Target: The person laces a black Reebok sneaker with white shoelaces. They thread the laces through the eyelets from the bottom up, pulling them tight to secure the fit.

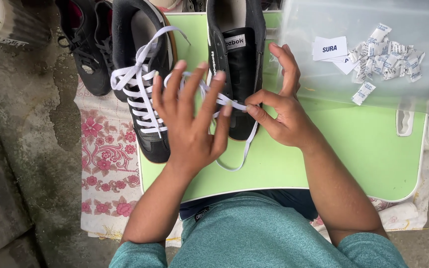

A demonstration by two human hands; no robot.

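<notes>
Left hand (190, 116) and right hand (279, 106) on white lace (234, 149) over black shoe (237, 64).

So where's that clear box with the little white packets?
In the head view, the clear plastic box sits at the upper right, on the far right part of the green table, just right of the black shoe and the right hand.

Head view, steeply downward, seemingly close.

black shoe (239, 64) flat on green table, white lace (234, 104) half threaded.
</notes>
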